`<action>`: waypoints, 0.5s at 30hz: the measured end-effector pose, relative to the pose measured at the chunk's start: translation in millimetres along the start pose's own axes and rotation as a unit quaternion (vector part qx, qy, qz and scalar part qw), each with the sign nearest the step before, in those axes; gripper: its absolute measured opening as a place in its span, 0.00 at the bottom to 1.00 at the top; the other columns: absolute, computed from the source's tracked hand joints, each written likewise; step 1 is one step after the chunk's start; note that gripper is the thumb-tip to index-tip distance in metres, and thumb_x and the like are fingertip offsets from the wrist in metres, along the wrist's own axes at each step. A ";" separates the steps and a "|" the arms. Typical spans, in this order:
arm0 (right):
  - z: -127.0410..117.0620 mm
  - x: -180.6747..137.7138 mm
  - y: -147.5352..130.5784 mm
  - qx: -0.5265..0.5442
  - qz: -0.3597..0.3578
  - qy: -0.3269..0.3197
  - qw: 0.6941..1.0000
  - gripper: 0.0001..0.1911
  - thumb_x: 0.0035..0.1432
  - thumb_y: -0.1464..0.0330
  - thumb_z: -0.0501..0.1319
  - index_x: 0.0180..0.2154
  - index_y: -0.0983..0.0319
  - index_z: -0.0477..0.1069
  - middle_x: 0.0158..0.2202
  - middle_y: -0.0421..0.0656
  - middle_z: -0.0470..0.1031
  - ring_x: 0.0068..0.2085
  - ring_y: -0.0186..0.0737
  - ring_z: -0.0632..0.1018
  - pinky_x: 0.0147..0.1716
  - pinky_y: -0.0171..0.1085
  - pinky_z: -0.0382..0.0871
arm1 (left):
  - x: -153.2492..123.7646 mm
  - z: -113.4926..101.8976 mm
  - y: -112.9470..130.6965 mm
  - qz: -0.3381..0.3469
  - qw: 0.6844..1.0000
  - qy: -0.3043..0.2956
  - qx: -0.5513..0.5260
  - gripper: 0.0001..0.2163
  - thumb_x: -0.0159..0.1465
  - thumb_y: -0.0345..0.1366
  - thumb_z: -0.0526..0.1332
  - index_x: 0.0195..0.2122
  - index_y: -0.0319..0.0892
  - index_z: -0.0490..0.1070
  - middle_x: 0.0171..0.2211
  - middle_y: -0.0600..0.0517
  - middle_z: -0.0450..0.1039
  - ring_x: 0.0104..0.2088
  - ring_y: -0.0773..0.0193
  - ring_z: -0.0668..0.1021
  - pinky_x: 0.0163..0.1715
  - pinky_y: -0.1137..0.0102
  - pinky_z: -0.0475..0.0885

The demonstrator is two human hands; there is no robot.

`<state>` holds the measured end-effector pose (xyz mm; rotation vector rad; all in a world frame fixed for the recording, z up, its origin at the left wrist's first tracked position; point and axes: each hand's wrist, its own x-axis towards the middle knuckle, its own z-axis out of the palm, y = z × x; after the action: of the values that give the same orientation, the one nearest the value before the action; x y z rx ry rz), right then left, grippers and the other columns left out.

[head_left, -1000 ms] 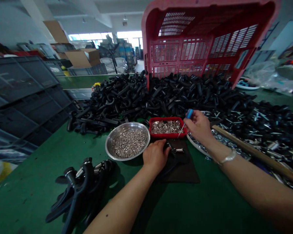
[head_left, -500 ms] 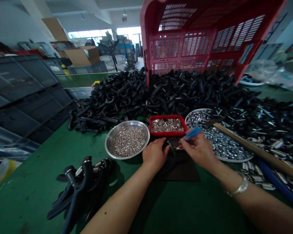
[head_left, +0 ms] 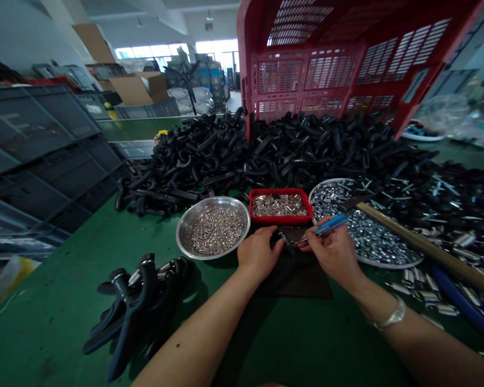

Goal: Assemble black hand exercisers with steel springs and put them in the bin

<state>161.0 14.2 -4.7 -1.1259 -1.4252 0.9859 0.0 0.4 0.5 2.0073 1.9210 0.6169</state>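
My left hand point(head_left: 258, 254) is closed on a small black part point(head_left: 287, 244) that rests on a dark mat point(head_left: 302, 277). My right hand point(head_left: 334, 250) grips a thin tool with a blue handle point(head_left: 331, 224), its tip pointing at that part. Just beyond my hands stands a small red tray point(head_left: 280, 205) of silver pins. A round steel bowl point(head_left: 213, 227) of small metal rings sits to its left. A wide metal dish point(head_left: 363, 232) of shiny metal pieces lies to the right.
A large heap of black plastic handles point(head_left: 282, 156) covers the back of the green table point(head_left: 266, 344). A tipped red crate point(head_left: 339, 64) stands behind it. Several assembled black grips point(head_left: 137, 301) lie at front left. A wooden handle point(head_left: 427, 250) crosses the right side. Grey crates point(head_left: 36, 156) line the left.
My right hand came down from over the red tray with the blue-handled tool and now meets my left hand at the black part. The left hand has stayed on the mat.
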 end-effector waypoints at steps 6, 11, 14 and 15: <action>1.7 -3.3 0.7 -0.014 -0.015 -0.009 1.000 0.16 0.51 0.65 0.60 0.37 0.57 0.52 0.30 0.39 0.68 0.27 0.38 0.76 0.25 0.40 0.76 | 1.1 1.4 -1.3 0.010 1.000 0.011 -0.015 0.18 0.60 0.45 0.55 0.49 0.46 0.66 0.47 0.52 0.71 0.40 0.61 0.75 0.39 0.69 0.69; 6.1 0.0 -6.1 0.032 0.074 -0.001 0.997 0.19 0.47 0.65 0.62 0.35 0.58 0.52 0.27 0.36 0.68 0.25 0.36 0.76 0.22 0.36 0.74 | 0.5 -1.7 -0.7 -0.001 1.000 -0.001 -0.025 0.17 0.59 0.44 0.56 0.49 0.46 0.67 0.47 0.52 0.71 0.42 0.61 0.74 0.41 0.69 0.68; 6.5 0.8 -11.9 0.143 0.162 -0.040 0.976 0.22 0.45 0.64 0.63 0.36 0.58 0.52 0.25 0.34 0.70 0.25 0.35 0.76 0.21 0.32 0.72 | 0.5 -2.7 -2.5 -0.006 0.999 -0.010 -0.034 0.16 0.60 0.43 0.56 0.49 0.47 0.67 0.47 0.52 0.71 0.42 0.62 0.74 0.41 0.70 0.68; 6.1 0.1 -12.8 0.161 0.169 -0.059 0.971 0.23 0.44 0.63 0.64 0.37 0.58 0.52 0.26 0.35 0.70 0.26 0.35 0.77 0.22 0.32 0.72 | 0.7 -2.6 -3.4 -0.004 0.999 -0.009 -0.037 0.16 0.60 0.43 0.55 0.48 0.47 0.67 0.47 0.52 0.71 0.42 0.62 0.74 0.41 0.70 0.67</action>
<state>153.3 11.4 6.8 -1.0979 -1.1292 1.4887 -4.2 1.1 1.1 1.9528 1.8675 0.6548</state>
